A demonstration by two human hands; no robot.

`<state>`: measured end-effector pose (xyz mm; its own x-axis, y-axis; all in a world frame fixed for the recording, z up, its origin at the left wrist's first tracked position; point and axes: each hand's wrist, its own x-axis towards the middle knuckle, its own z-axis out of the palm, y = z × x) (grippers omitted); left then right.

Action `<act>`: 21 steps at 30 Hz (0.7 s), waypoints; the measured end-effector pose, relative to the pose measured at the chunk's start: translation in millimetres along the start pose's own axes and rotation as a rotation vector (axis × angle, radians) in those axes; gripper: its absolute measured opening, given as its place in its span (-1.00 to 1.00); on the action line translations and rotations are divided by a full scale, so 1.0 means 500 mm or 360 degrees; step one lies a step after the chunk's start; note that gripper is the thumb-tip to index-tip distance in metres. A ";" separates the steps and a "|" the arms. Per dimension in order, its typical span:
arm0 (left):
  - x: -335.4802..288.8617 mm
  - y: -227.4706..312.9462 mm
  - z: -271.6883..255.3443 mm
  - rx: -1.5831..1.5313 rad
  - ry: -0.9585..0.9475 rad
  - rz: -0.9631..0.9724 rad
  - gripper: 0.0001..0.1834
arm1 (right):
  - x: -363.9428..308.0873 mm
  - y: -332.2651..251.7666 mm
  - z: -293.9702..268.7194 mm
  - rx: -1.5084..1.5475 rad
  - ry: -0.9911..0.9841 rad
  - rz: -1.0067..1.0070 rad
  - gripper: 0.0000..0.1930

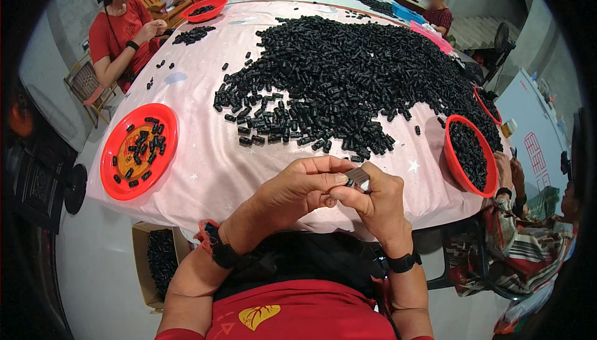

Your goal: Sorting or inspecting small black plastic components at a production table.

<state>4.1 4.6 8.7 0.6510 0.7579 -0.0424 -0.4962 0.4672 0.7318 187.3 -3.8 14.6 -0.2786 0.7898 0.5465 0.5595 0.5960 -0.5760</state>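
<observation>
Left hand and right hand pinch one small grey part between closed fingertips.

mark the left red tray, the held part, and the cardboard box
red tray (111, 135): head view, left rim.
held part (358, 179): head view, its pale face.
cardboard box (142, 259): head view, left wall.

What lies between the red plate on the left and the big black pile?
Bare pink cloth, seen in the head view, separates the red plate from the pile of black parts.

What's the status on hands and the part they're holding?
Both hands together at the table edge: left hand, right hand pinching one small grey-black part. Black parts pile ahead, red tray left. Nothing in the way.
</observation>
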 end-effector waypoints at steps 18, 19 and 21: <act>-0.001 0.001 0.004 0.0022 0.0006 0.0028 -0.66 | -0.002 0.002 0.003 0.0010 -0.0004 0.0010 -0.53; -0.001 0.001 0.003 0.0015 -0.0004 0.0028 -0.66 | -0.002 0.002 0.002 0.0009 -0.0003 0.0011 -0.53; -0.001 0.002 0.002 0.0015 -0.0014 0.0025 -0.66 | -0.002 0.002 0.003 0.0014 0.0017 -0.0008 -0.54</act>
<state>3.9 4.3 9.8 0.6486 0.7608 -0.0249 -0.5007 0.4510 0.7389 187.2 -3.6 12.8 -0.2729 0.7853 0.5557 0.5511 0.6010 -0.5788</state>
